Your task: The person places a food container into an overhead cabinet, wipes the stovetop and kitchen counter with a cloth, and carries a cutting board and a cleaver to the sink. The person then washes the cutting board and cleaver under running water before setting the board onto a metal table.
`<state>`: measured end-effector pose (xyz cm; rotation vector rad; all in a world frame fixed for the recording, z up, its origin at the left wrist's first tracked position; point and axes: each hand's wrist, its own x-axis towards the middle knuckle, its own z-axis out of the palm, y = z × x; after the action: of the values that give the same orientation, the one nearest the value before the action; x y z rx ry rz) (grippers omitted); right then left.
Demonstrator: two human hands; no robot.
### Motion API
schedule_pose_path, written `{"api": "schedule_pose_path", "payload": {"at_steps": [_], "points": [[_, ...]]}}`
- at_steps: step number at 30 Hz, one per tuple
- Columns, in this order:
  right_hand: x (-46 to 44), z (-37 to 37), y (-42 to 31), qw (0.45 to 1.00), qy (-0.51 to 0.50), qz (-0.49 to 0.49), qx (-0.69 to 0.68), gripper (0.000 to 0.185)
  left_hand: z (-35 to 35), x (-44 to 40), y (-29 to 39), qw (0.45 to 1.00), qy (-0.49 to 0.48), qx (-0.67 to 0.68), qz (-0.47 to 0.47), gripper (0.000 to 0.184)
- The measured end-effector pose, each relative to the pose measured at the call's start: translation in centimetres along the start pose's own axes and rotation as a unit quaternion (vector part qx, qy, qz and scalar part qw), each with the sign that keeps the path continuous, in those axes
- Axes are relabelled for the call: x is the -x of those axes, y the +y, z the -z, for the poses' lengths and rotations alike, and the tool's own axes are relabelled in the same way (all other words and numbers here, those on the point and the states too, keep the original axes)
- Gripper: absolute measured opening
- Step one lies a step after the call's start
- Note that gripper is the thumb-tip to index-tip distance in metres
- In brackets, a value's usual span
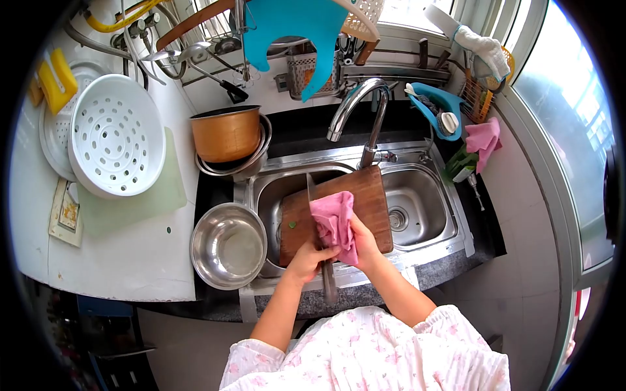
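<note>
Dark kitchen counter (447,267) on my remote feed; white colander (117,140) upper left, steel bowl (228,246) left of centre. Mid-frame, the left hand (305,262) is closed on a knife (328,281) pointing up the frame; just right, a pink cloth (334,216) lies against it, clamped in the right hand (366,244), above a wooden board (374,212) set across the sink (433,215).
</note>
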<state>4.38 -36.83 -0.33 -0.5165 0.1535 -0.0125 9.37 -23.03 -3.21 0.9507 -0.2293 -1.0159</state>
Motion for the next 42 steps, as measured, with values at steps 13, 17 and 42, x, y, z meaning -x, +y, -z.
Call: {"api": "schedule_pose_path", "payload": {"at_steps": [13,17,42], "points": [[-0.7,-1.1,-1.2,0.536,-0.198,0.236,0.786,0.039,-0.6,1.7,0.8,0.986,-0.063,0.09,0.122,0.047],[-3.2,2.0,-2.1,0.529,-0.057,0.271,0.802,0.037,-1.3,2.3,1.0,0.976,-0.124,0.1,0.147,0.061],[-1.5,2.2,-3.2,0.579,-0.054,0.339,0.739,0.029,-1.9,3.5,-0.4,0.977,-0.149,0.111,0.106,0.073]]}}
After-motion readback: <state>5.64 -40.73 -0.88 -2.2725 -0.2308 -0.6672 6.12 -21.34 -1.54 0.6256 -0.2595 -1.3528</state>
